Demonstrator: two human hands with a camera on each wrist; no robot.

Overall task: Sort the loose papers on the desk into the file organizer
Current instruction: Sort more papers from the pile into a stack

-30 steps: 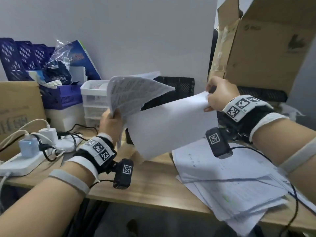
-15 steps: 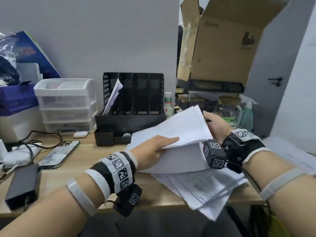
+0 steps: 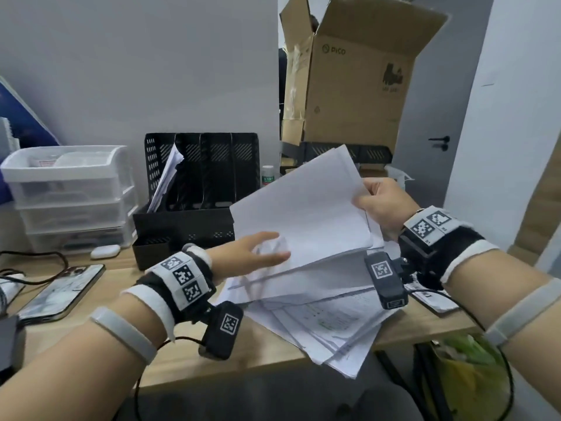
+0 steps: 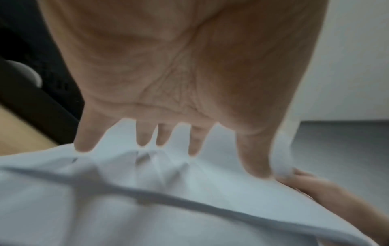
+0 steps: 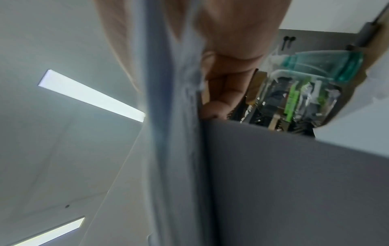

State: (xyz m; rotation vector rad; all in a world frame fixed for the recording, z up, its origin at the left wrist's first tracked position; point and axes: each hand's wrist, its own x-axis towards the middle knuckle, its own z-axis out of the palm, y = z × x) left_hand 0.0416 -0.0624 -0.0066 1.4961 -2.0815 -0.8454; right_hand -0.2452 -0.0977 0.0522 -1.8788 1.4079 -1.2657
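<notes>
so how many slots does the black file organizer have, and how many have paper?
4 slots in the black file organizer, side by side. Only the leftmost holds papers; the other three look empty, though their bottoms are hidden.

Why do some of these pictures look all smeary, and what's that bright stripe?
Head view: mostly sharp, only the left hand is smeared by movement. Left wrist view: soft all over, papers blurred. Right wrist view: the papers' edge is a close blurry streak; the bright stripe is a ceiling light.
</notes>
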